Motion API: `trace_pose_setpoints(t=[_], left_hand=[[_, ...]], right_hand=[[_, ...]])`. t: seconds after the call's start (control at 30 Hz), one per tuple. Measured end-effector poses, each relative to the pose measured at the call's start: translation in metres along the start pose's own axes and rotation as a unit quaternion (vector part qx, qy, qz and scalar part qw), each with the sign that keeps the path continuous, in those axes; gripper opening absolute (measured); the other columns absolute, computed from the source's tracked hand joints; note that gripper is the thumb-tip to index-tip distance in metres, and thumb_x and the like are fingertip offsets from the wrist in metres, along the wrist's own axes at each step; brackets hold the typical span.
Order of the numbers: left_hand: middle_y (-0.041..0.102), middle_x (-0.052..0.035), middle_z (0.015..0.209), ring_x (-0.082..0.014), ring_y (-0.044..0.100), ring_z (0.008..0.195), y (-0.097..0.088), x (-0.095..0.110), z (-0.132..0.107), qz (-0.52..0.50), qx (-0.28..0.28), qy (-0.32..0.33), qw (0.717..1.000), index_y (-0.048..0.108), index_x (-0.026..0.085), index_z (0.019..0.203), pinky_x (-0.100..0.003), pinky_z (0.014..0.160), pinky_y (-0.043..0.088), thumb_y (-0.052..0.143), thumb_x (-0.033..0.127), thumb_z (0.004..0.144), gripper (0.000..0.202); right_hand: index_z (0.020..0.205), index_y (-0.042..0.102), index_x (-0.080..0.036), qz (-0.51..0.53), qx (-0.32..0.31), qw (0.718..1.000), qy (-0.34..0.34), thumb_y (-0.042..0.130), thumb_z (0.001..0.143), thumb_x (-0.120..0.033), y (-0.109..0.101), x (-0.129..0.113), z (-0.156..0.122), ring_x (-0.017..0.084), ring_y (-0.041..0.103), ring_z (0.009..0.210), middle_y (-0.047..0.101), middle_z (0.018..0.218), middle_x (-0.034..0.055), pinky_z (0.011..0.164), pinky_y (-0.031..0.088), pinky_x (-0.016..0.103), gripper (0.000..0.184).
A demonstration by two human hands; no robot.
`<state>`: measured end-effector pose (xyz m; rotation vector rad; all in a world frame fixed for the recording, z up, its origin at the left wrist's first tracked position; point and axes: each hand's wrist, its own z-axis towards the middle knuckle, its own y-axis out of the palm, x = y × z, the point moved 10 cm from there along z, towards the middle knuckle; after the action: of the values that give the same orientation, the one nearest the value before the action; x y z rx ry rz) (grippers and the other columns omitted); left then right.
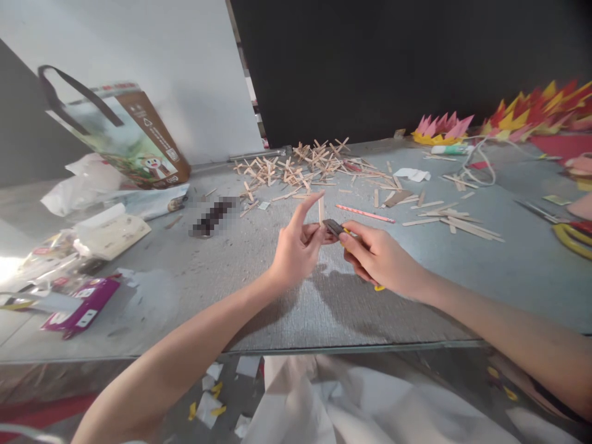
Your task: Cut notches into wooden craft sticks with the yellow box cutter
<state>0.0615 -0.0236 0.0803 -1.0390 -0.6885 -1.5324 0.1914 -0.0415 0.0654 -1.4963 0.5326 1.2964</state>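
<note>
Over the near middle of the table, my left hand [298, 250] pinches a wooden craft stick [320, 213] upright between thumb and fingers, its index finger stretched upward. My right hand [374, 256] is wrapped round a pair of pliers [333, 229] with dark jaws and yellow handles. The jaws point left and meet the lower part of the stick near my left fingertips. Whether they are closed on the wood I cannot tell. Beyond my hands lies a red-and-white striped pencil [365, 213].
A heap of crossed craft sticks [296, 166] lies at the back, with loose sticks [462, 222] to the right. Scissors [571, 237] lie far right, near folded paper pieces [441, 128] and a glue stick [451, 150]. A printed bag [139, 135] and purple packet [86, 305] are left.
</note>
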Motion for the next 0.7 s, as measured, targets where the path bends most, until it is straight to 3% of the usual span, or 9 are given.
trace_pose_setpoints(t=[0.2, 0.7], left_hand=[[0.081, -0.0033, 0.093, -0.0193, 0.080, 0.091, 0.005, -0.005, 0.003, -0.033, -0.049, -0.016, 0.998, 0.062, 0.021, 0.138, -0.043, 0.097, 0.065, 0.061, 0.026, 0.101, 0.038], [0.080, -0.0034, 0.088, -0.0203, 0.080, 0.088, 0.001, -0.006, 0.003, -0.010, -0.041, -0.015, 0.999, 0.061, 0.021, 0.137, -0.040, 0.092, 0.064, 0.061, 0.024, 0.100, 0.038]], right_hand=[[0.094, 0.048, -0.025, 0.033, -0.024, 0.999, 0.014, 0.044, 0.109, -0.052, 0.000, 0.007, 0.001, 0.008, 0.046, 0.036, 0.048, 0.061, -0.0081, 0.033, 0.033, 0.020, 0.031], [0.096, 0.050, -0.024, 0.170, -0.086, 0.979, 0.071, 0.053, 0.105, -0.056, 0.008, 0.019, 0.004, 0.007, 0.043, 0.032, 0.051, 0.063, -0.0082, 0.029, 0.033, 0.019, 0.033]])
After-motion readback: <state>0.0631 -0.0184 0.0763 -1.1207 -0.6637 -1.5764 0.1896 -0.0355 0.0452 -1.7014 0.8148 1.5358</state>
